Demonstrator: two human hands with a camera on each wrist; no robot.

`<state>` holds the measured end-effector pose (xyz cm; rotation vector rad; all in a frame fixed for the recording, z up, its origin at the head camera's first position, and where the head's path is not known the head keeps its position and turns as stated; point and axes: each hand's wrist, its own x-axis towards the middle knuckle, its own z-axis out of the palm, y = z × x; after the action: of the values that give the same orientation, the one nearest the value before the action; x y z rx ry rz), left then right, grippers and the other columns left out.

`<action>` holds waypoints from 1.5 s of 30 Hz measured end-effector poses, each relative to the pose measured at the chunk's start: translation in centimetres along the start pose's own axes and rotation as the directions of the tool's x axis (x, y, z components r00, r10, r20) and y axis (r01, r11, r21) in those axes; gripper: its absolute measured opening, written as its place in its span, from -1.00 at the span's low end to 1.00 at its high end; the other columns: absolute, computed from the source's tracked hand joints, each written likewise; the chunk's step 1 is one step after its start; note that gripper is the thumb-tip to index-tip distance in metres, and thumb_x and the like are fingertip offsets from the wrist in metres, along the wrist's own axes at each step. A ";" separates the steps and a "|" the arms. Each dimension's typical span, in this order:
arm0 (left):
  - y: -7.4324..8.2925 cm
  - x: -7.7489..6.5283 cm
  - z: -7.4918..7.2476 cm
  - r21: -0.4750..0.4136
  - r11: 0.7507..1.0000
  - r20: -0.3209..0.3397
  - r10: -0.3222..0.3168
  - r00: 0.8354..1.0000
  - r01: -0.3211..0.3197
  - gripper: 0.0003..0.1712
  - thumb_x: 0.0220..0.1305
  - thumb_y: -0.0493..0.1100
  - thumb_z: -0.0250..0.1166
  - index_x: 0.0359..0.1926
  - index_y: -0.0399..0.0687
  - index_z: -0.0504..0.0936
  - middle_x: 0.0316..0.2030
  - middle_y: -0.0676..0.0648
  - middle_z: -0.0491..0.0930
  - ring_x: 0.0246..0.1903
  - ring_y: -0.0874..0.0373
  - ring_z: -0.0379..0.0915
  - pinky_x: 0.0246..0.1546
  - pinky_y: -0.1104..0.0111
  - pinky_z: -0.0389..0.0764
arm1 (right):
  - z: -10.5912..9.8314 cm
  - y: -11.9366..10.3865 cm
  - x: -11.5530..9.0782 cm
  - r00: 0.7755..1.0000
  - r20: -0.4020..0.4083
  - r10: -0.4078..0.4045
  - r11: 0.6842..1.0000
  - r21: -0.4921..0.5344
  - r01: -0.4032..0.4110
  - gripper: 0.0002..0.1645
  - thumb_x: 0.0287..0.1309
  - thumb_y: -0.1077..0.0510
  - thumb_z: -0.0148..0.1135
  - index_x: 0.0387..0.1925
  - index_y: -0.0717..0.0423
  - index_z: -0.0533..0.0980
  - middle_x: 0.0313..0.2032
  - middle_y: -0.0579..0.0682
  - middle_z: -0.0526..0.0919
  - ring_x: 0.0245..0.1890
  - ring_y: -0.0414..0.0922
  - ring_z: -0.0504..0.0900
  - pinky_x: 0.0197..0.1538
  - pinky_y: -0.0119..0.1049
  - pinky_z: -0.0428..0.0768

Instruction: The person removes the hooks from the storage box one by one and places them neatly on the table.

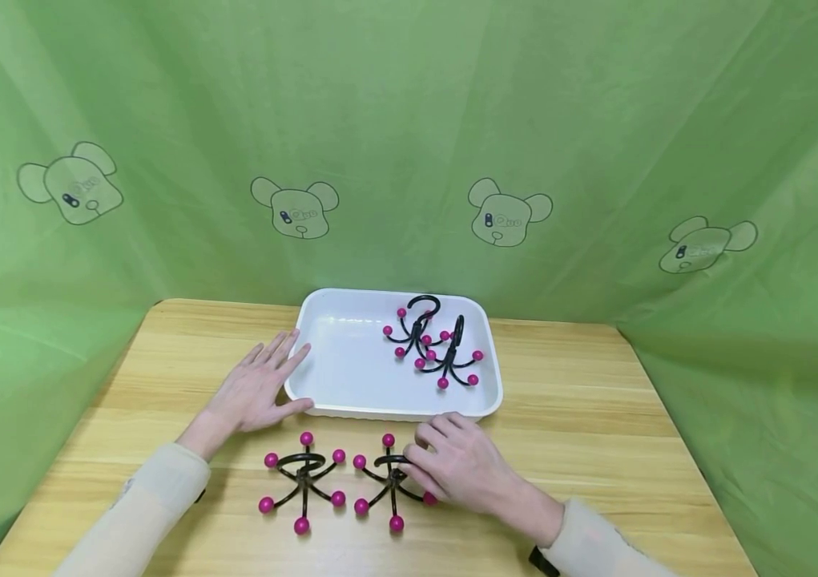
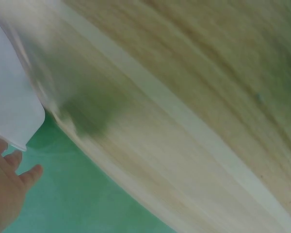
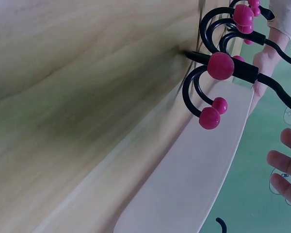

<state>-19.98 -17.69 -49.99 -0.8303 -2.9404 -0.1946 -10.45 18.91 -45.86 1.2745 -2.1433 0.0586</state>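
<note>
My left hand (image 1: 257, 393) rests at the near left corner of a white tray (image 1: 351, 361), fingers spread and straight over its rim. Two black hook hangers with curved arms and pink ball tips stand on the table in front of the tray, a left hanger (image 1: 304, 473) and a right hanger (image 1: 394, 481). At the hook of the right hanger, my right hand (image 1: 462, 465) pinches with thumb and index finger, which hide part of the hook. The other fingers (image 3: 283, 162) stay off it in the right wrist view.
Inside the tray's right half lie two more hangers of the same kind, a rear hanger (image 1: 417, 330) and a front hanger (image 1: 450, 365), their arms overlapping. The wooden table (image 1: 560, 401) ends at a green curtain (image 1: 409, 144) behind and at both sides.
</note>
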 end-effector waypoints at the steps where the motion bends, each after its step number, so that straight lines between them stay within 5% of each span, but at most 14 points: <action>1: 0.0 0.0 0.0 0.000 1.000 -0.001 0.000 1.000 0.000 0.14 0.37 0.53 0.13 0.69 -0.02 0.07 0.70 -0.24 -0.11 0.69 -0.24 -0.09 0.65 -0.21 0.14 | 0.0 -0.1 0.0 1.000 -0.002 0.000 1.000 0.002 0.000 -0.54 0.61 -0.18 -0.06 -0.39 -0.18 0.59 -0.41 -0.22 0.62 -0.31 -0.20 0.63 -0.12 -0.32 0.70; 24: 0.2 -0.2 -0.1 -0.005 1.000 0.000 -0.004 1.000 0.004 0.14 0.36 0.52 0.15 0.68 -0.03 0.07 0.70 -0.25 -0.10 0.68 -0.25 -0.08 0.64 -0.21 0.16 | -1.1 0.4 0.0 0.998 0.037 0.048 0.999 0.016 -0.048 -0.37 0.63 -0.33 -0.24 -0.16 -0.12 0.67 -0.29 -0.20 0.72 -0.23 -0.17 0.69 -0.09 -0.29 0.70; 37: 0.1 -0.2 0.0 -0.003 1.000 0.002 -0.005 1.000 0.005 0.14 0.36 0.52 0.15 0.68 -0.03 0.08 0.70 -0.25 -0.10 0.68 -0.25 -0.08 0.64 -0.21 0.19 | -3.0 4.2 0.3 0.997 -0.007 0.076 0.996 0.040 -0.075 -0.23 0.66 -0.32 -0.34 -0.01 0.08 0.68 -0.16 -0.01 0.79 -0.15 -0.08 0.76 0.00 -0.16 0.79; 45: 0.1 -0.1 -0.1 0.000 1.000 -0.004 -0.002 1.000 0.002 0.14 0.36 0.52 0.15 0.68 -0.03 0.07 0.70 -0.25 -0.10 0.68 -0.25 -0.07 0.63 -0.22 0.18 | -3.4 7.0 0.4 0.993 0.059 0.100 0.993 0.050 -0.103 -0.21 0.61 -0.40 -0.28 0.13 0.09 0.63 -0.03 0.04 0.77 -0.07 -0.03 0.75 0.01 -0.09 0.80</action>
<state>-19.85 -17.64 -49.93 -0.8263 -2.9377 -0.1968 -14.51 23.44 -41.04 1.2097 -2.2678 0.1237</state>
